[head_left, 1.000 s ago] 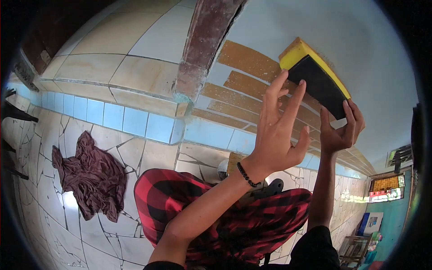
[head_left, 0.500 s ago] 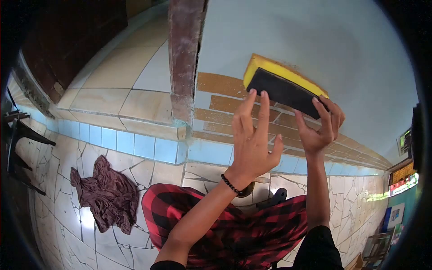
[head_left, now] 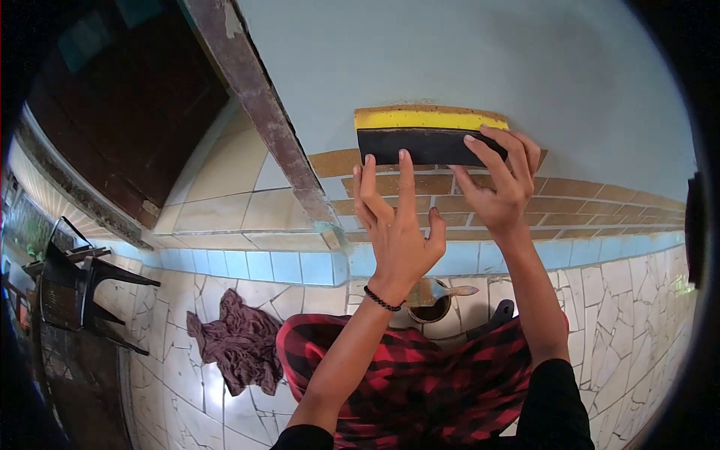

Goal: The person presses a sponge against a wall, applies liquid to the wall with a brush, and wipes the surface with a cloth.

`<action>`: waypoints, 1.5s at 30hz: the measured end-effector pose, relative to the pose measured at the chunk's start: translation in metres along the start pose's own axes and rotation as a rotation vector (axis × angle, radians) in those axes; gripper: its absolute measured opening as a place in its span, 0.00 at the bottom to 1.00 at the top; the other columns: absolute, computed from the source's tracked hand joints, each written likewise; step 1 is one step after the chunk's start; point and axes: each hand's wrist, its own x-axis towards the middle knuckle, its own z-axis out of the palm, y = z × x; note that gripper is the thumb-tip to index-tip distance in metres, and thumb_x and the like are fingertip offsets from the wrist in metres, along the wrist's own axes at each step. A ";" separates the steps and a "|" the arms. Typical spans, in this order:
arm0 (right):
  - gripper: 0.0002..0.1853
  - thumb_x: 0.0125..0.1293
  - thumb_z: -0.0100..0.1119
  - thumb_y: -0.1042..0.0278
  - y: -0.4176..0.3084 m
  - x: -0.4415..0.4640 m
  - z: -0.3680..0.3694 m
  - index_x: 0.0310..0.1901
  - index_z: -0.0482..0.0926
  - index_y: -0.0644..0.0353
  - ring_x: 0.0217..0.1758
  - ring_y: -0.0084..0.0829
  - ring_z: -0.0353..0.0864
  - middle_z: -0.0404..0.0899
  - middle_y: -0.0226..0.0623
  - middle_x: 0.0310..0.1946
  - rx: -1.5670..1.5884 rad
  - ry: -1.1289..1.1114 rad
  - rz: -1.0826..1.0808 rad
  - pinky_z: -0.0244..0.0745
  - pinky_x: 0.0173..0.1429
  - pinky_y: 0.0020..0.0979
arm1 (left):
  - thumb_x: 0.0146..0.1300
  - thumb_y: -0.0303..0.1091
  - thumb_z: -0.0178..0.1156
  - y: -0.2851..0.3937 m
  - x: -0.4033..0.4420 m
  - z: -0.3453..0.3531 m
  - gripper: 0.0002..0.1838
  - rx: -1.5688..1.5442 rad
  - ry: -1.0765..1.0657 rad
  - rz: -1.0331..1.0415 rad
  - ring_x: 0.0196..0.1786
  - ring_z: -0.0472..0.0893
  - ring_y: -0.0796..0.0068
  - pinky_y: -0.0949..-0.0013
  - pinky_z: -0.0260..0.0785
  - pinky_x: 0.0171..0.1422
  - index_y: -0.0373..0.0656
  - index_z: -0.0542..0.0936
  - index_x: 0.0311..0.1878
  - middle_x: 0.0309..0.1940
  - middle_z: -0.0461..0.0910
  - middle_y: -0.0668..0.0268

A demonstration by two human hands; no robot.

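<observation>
A yellow sponge float [head_left: 412, 145] with a black backing lies lengthwise against the pale blue wall [head_left: 420, 60], its upper sponge edge stained brown. My right hand [head_left: 501, 187] grips its right end, fingers over the backing and thumb at the lower edge. My left hand [head_left: 401, 232] has its fingers spread, with fingertips touching the lower left part of the backing. Beneath the float, brown brick shapes [head_left: 570, 187] run in rows along the wall. By my left wrist, a paintbrush [head_left: 457, 291] rests across a small pot [head_left: 429, 316] of dark liquid.
A crumpled maroon cloth [head_left: 236, 341] lies on the cracked-tile floor [head_left: 630, 322] to the left. Farther left stands a dark chair [head_left: 67, 285]. A worn wooden door post [head_left: 255, 97] borders the wall, with light blue skirting tiles [head_left: 285, 268] below.
The float has gone from tilted to nearly level, lower and farther left along the wall, and both hands moved with it. My view has also turned, showing more of the chair and pot.
</observation>
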 end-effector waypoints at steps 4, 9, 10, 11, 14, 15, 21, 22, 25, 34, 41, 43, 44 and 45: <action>0.30 0.40 0.84 0.77 -0.001 0.000 -0.001 0.51 0.91 0.50 0.63 0.44 0.75 0.85 0.31 0.58 0.012 0.001 0.018 0.75 0.67 0.42 | 0.54 0.31 0.69 -0.004 0.003 0.004 0.54 -0.086 -0.020 0.056 0.84 0.49 0.29 0.34 0.46 0.85 0.41 0.58 0.86 0.83 0.48 0.39; 0.30 0.40 0.84 0.78 -0.002 0.000 -0.003 0.51 0.90 0.50 0.64 0.45 0.75 0.84 0.31 0.59 0.014 -0.007 0.015 0.76 0.67 0.42 | 0.54 0.31 0.69 -0.007 0.001 0.004 0.54 -0.031 -0.033 0.064 0.85 0.50 0.31 0.34 0.47 0.85 0.40 0.57 0.86 0.84 0.47 0.41; 0.30 0.41 0.84 0.78 -0.002 0.001 -0.003 0.51 0.90 0.50 0.64 0.45 0.76 0.84 0.31 0.59 0.014 -0.005 0.011 0.76 0.67 0.42 | 0.54 0.31 0.69 -0.007 0.001 0.003 0.54 -0.027 -0.035 0.063 0.85 0.50 0.31 0.34 0.47 0.85 0.40 0.57 0.86 0.84 0.48 0.41; 0.30 0.41 0.84 0.78 -0.002 0.001 -0.003 0.51 0.90 0.50 0.64 0.45 0.76 0.84 0.31 0.59 0.014 -0.003 0.006 0.76 0.67 0.42 | 0.54 0.31 0.70 -0.007 0.001 0.002 0.54 -0.026 -0.041 0.059 0.85 0.50 0.31 0.34 0.47 0.86 0.41 0.56 0.86 0.84 0.47 0.41; 0.30 0.41 0.84 0.77 -0.004 0.004 -0.005 0.51 0.90 0.50 0.64 0.45 0.76 0.84 0.32 0.58 0.009 -0.007 0.002 0.76 0.67 0.42 | 0.54 0.30 0.70 -0.005 0.002 -0.001 0.55 -0.021 -0.050 0.051 0.85 0.50 0.31 0.34 0.46 0.86 0.41 0.56 0.86 0.84 0.47 0.42; 0.29 0.42 0.84 0.77 -0.004 0.005 -0.006 0.51 0.90 0.50 0.64 0.45 0.76 0.84 0.32 0.58 0.005 -0.010 0.002 0.76 0.67 0.42 | 0.54 0.30 0.70 -0.005 0.002 -0.001 0.55 -0.020 -0.049 0.050 0.85 0.50 0.31 0.34 0.46 0.86 0.41 0.56 0.86 0.84 0.47 0.42; 0.31 0.41 0.85 0.76 -0.003 0.005 -0.006 0.52 0.91 0.50 0.64 0.45 0.76 0.85 0.33 0.58 0.019 -0.002 0.000 0.74 0.68 0.43 | 0.53 0.30 0.71 0.000 0.001 0.001 0.56 -0.049 -0.021 0.043 0.85 0.49 0.32 0.34 0.44 0.86 0.42 0.55 0.87 0.84 0.47 0.41; 0.31 0.41 0.85 0.76 -0.003 0.005 -0.006 0.52 0.91 0.50 0.64 0.45 0.76 0.85 0.33 0.58 0.017 -0.002 -0.001 0.75 0.68 0.43 | 0.53 0.30 0.71 0.000 0.001 0.002 0.56 -0.054 -0.016 0.046 0.85 0.49 0.32 0.34 0.44 0.86 0.42 0.55 0.87 0.83 0.47 0.40; 0.30 0.41 0.85 0.76 -0.001 0.005 -0.005 0.52 0.91 0.51 0.64 0.45 0.76 0.85 0.33 0.58 0.014 -0.001 -0.006 0.75 0.68 0.43 | 0.53 0.31 0.71 0.000 0.001 0.004 0.56 -0.050 -0.025 0.052 0.85 0.49 0.31 0.33 0.44 0.86 0.43 0.55 0.87 0.83 0.46 0.40; 0.29 0.41 0.84 0.77 -0.001 0.004 -0.002 0.50 0.90 0.50 0.64 0.45 0.76 0.84 0.33 0.58 0.008 0.007 -0.011 0.77 0.67 0.44 | 0.53 0.33 0.73 0.003 0.003 0.004 0.55 -0.001 -0.058 0.051 0.83 0.48 0.25 0.30 0.52 0.83 0.56 0.60 0.87 0.83 0.43 0.39; 0.30 0.39 0.83 0.78 0.000 0.003 -0.002 0.51 0.90 0.50 0.63 0.45 0.76 0.84 0.32 0.58 0.014 0.005 -0.016 0.76 0.67 0.43 | 0.51 0.31 0.71 0.013 0.007 0.003 0.53 0.055 -0.065 0.011 0.82 0.48 0.24 0.29 0.51 0.83 0.66 0.65 0.85 0.83 0.43 0.40; 0.31 0.39 0.83 0.77 -0.001 0.004 -0.003 0.51 0.90 0.50 0.62 0.45 0.76 0.83 0.32 0.59 -0.006 0.017 -0.018 0.75 0.65 0.44 | 0.51 0.30 0.71 0.017 0.010 0.003 0.52 0.044 -0.057 -0.017 0.82 0.49 0.23 0.29 0.52 0.82 0.68 0.68 0.84 0.83 0.43 0.41; 0.31 0.39 0.83 0.77 -0.003 0.004 -0.003 0.51 0.90 0.49 0.61 0.45 0.76 0.83 0.32 0.58 -0.032 0.030 -0.019 0.74 0.64 0.44 | 0.51 0.30 0.70 0.018 0.011 0.003 0.52 0.050 -0.057 -0.016 0.82 0.49 0.23 0.29 0.52 0.82 0.67 0.68 0.83 0.83 0.44 0.41; 0.31 0.40 0.83 0.76 -0.005 0.004 -0.004 0.52 0.90 0.49 0.60 0.44 0.76 0.82 0.32 0.58 -0.058 0.041 -0.019 0.74 0.64 0.44 | 0.51 0.30 0.70 0.019 0.011 0.003 0.52 0.056 -0.058 -0.014 0.82 0.49 0.23 0.28 0.53 0.82 0.67 0.68 0.83 0.83 0.44 0.42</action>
